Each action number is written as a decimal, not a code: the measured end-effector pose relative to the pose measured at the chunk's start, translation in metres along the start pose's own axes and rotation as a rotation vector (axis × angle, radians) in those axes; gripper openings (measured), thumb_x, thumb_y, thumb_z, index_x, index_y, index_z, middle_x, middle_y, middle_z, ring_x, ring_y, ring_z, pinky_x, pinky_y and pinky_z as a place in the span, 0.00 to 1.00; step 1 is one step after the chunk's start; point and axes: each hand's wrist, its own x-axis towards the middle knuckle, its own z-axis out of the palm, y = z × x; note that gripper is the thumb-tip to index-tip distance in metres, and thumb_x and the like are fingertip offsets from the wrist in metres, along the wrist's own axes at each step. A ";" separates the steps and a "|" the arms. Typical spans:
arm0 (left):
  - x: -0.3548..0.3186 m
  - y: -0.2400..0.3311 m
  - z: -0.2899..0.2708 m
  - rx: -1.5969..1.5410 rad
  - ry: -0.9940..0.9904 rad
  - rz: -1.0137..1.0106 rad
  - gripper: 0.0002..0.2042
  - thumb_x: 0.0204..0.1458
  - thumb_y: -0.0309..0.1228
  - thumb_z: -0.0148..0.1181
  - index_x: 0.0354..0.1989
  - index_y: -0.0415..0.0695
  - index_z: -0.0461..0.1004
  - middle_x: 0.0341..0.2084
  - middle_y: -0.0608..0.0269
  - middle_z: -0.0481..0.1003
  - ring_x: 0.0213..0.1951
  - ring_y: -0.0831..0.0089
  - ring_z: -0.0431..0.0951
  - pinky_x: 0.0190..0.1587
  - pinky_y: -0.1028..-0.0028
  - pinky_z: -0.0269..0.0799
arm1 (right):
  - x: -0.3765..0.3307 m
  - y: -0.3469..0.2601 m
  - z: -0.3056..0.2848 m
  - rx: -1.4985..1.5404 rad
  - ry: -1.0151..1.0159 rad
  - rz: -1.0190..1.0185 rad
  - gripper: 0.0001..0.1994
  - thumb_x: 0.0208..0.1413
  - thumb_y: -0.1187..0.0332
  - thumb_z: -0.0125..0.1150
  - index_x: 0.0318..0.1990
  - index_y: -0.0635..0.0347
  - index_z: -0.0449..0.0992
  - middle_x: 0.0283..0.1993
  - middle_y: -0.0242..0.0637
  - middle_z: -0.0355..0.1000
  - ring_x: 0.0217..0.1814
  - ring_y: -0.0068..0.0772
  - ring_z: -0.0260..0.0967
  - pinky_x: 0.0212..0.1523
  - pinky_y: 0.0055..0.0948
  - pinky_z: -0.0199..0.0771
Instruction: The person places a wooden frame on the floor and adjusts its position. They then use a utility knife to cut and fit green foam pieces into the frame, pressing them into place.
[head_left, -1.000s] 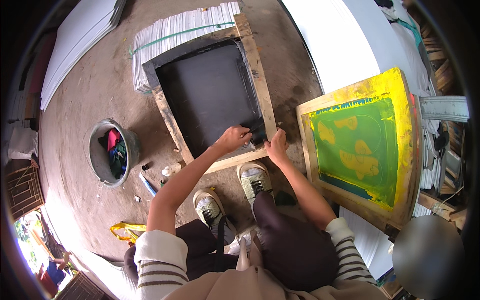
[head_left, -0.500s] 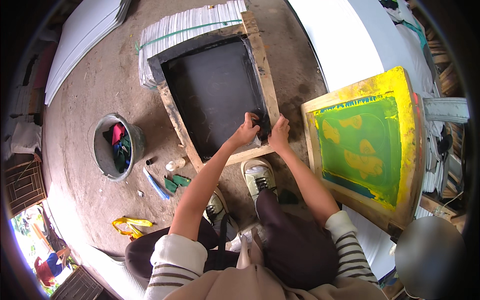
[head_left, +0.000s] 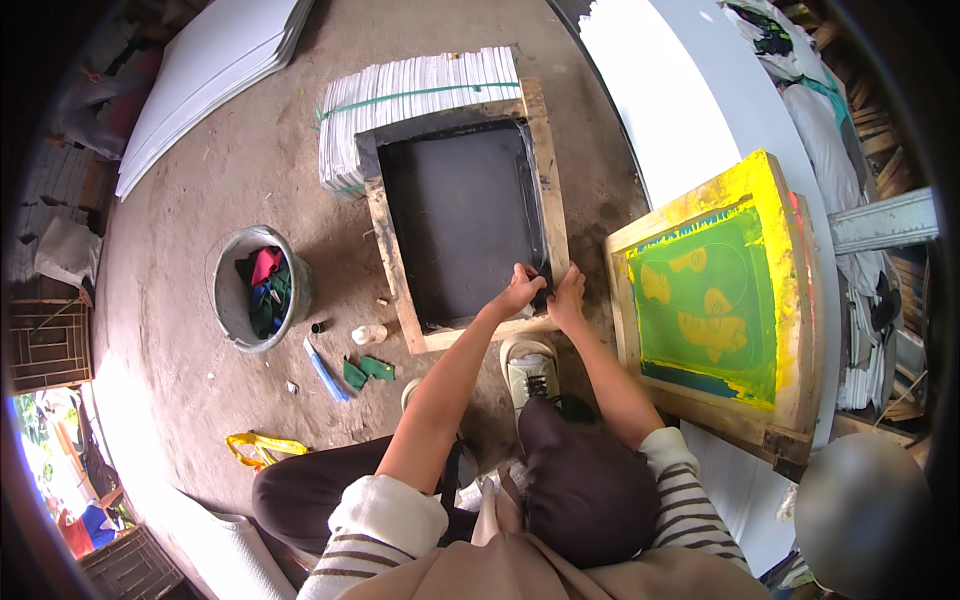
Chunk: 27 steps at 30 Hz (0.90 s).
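We sit low on a rough, dusty concrete floor (head_left: 200, 200), knees up in dark trousers, striped cuffs pushed back, one pale sneaker (head_left: 532, 372) planted just below the work. Our left hand (head_left: 520, 293) and right hand (head_left: 567, 300) meet at the lower right corner of a wooden screen frame (head_left: 552, 190), rectangular, raw timber, its mesh coated flat matt black. Both hands close together on a small dark object (head_left: 541, 283) pressed against the mesh; we cannot tell what it is, nor exactly how the fingers grip it.

To our right a second screen frame (head_left: 780, 300) leans tilted, its wood smeared yellow, its mesh green with three yellow shapes. So we count two frames.

On the floor to the left lie a blue stick (head_left: 325, 372), two green scraps (head_left: 362, 371), a small pale bottle (head_left: 369, 334) and a yellow scrap (head_left: 262, 446). Beyond them stands one round grey bucket (head_left: 222, 300) holding crumpled rags, red, blue and green.

Farther off, a bundle of white sheets (head_left: 420, 95) tied with green string lies under the black frame's far end, and another stack of white sheets (head_left: 215, 70) lies apart to the left.
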 end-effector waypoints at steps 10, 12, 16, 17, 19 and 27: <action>0.013 0.008 -0.002 0.492 0.132 -0.340 0.34 0.51 0.59 0.43 0.48 0.36 0.70 0.48 0.45 0.70 0.54 0.53 0.67 0.54 0.64 0.61 | -0.006 -0.005 0.000 0.070 0.035 0.019 0.39 0.40 0.77 0.62 0.59 0.59 0.46 0.54 0.55 0.52 0.57 0.61 0.53 0.52 0.52 0.60; 0.014 0.013 0.007 0.512 0.153 -0.403 0.29 0.52 0.56 0.44 0.46 0.40 0.72 0.47 0.47 0.71 0.54 0.51 0.67 0.54 0.63 0.61 | -0.010 0.004 -0.002 0.026 0.070 -0.043 0.37 0.41 0.77 0.62 0.58 0.60 0.47 0.53 0.55 0.52 0.56 0.62 0.54 0.51 0.52 0.61; -0.006 0.007 0.022 0.242 0.316 -0.375 0.22 0.52 0.50 0.48 0.38 0.42 0.75 0.37 0.47 0.74 0.45 0.54 0.72 0.47 0.65 0.65 | -0.010 0.013 -0.006 -0.010 0.043 0.011 0.33 0.42 0.78 0.58 0.56 0.60 0.48 0.50 0.55 0.53 0.51 0.65 0.57 0.48 0.53 0.62; -0.010 0.006 0.022 0.140 0.384 -0.308 0.22 0.52 0.49 0.50 0.35 0.40 0.75 0.33 0.47 0.75 0.41 0.58 0.75 0.44 0.66 0.67 | -0.010 0.010 -0.006 -0.002 0.039 0.008 0.33 0.42 0.78 0.57 0.56 0.60 0.48 0.50 0.55 0.53 0.51 0.65 0.58 0.48 0.53 0.63; -0.013 0.004 0.016 0.106 0.401 -0.224 0.21 0.51 0.48 0.52 0.33 0.37 0.74 0.24 0.49 0.73 0.31 0.65 0.71 0.37 0.67 0.66 | -0.012 0.005 -0.006 0.013 0.032 0.005 0.33 0.41 0.78 0.57 0.56 0.60 0.48 0.49 0.55 0.53 0.49 0.65 0.59 0.47 0.53 0.63; -0.033 0.008 0.005 0.119 0.429 0.025 0.19 0.53 0.43 0.53 0.29 0.35 0.72 0.15 0.55 0.66 0.21 0.72 0.61 0.28 0.68 0.63 | -0.016 -0.001 -0.008 -0.014 0.093 0.002 0.33 0.42 0.76 0.59 0.55 0.59 0.49 0.49 0.52 0.54 0.47 0.63 0.61 0.45 0.52 0.65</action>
